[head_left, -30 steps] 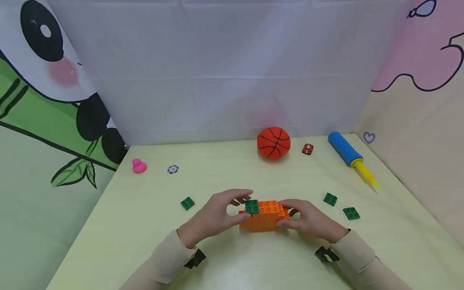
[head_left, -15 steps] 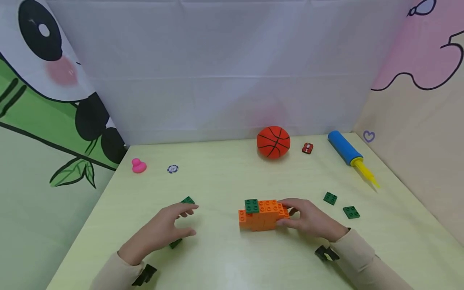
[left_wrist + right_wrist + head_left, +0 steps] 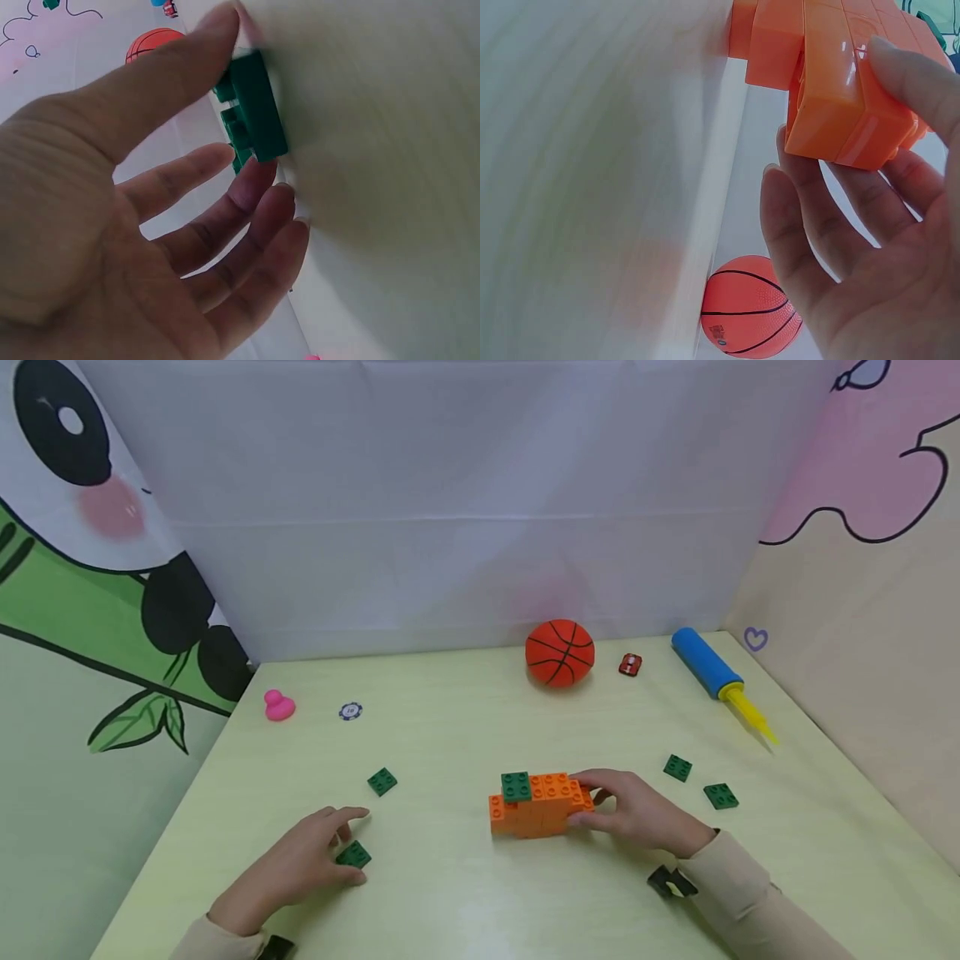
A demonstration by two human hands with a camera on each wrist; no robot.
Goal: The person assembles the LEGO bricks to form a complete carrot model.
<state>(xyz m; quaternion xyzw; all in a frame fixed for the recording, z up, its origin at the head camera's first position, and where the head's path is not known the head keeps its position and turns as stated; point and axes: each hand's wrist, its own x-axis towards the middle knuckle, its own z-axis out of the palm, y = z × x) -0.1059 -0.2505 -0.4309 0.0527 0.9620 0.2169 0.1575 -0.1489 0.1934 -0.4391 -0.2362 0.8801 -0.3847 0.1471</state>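
An orange toy brick build (image 3: pixel 543 814) stands on the table, with a green brick (image 3: pixel 516 787) on its left top. My right hand (image 3: pixel 641 814) holds the build's right end between thumb and fingers; in the right wrist view the thumb (image 3: pixel 915 79) lies along the orange bricks (image 3: pixel 829 105). At the left, my left hand (image 3: pixel 292 864) is spread around a loose green brick (image 3: pixel 354 855). The left wrist view has this brick (image 3: pixel 259 105) studs toward the palm, thumb tip at one end and loosely bent fingers at the other. Another green brick (image 3: pixel 382 782) lies just beyond.
Two green bricks (image 3: pixel 678 767) lie to the right. Along the back are a pink toy (image 3: pixel 279 706), a poker chip (image 3: pixel 350 712), a small basketball (image 3: pixel 559 653), a red toy car (image 3: pixel 630 665) and a blue-and-yellow pump (image 3: pixel 707 662). Fabric walls enclose the table.
My left hand has left the orange build and moved left and toward me, down around the loose green brick. The right hand has kept its hold on the build. The head view has shifted slightly.
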